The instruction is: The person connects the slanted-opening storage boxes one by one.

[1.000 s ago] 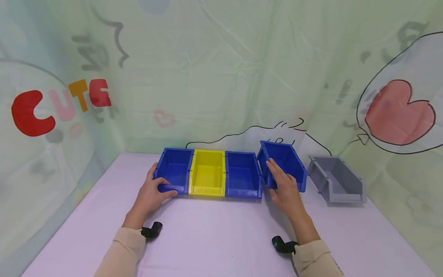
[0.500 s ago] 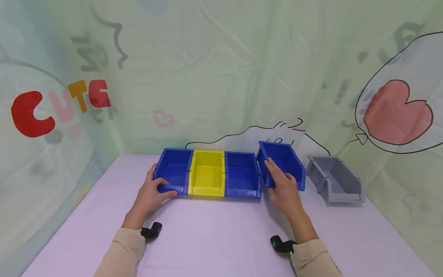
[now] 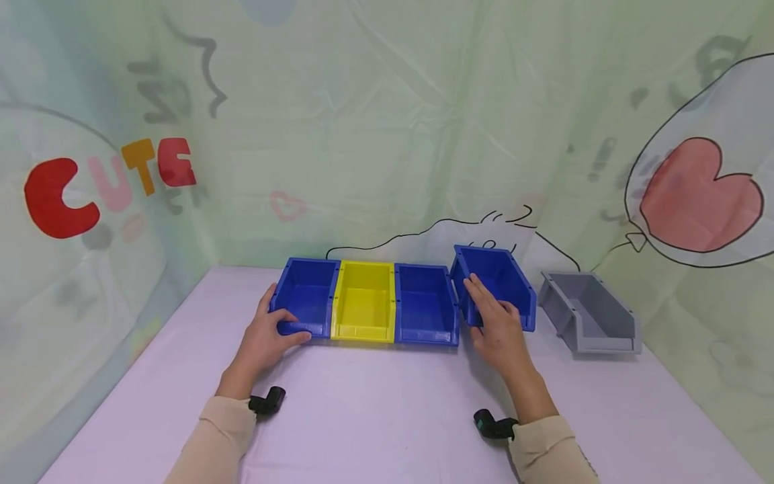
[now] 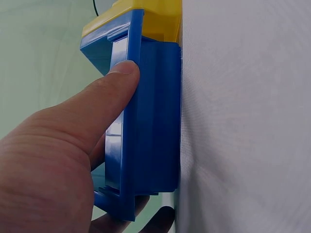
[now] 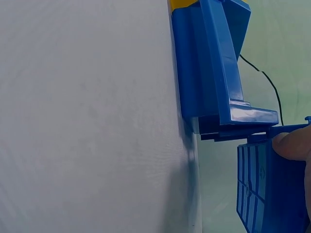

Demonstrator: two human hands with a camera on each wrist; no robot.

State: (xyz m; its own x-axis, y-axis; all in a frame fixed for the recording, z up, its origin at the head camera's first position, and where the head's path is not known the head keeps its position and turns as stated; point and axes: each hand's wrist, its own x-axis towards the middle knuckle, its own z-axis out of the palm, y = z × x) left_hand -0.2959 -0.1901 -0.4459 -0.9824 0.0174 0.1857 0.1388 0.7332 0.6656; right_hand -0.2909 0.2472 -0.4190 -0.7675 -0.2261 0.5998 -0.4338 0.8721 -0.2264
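Note:
Three bins stand side by side: a left blue bin (image 3: 307, 296), a yellow bin (image 3: 364, 302) and a middle blue bin (image 3: 426, 302). My left hand (image 3: 264, 341) holds the left blue bin at its front left corner. In the left wrist view its thumb (image 4: 109, 99) presses on the front rim, with other fingers around the side. A fourth, blue bin (image 3: 504, 282) is raised and tilted at the right end of the row. My right hand (image 3: 499, 333) grips it by its left wall. In the right wrist view this bin (image 5: 286, 187) hangs beside the middle blue bin (image 5: 201, 68), close to its side edge.
A grey bin (image 3: 592, 312) stands at an angle on the right of the white-covered table (image 3: 375, 417). Behind the bins hangs a pale green printed curtain (image 3: 375, 134), which also closes off both sides.

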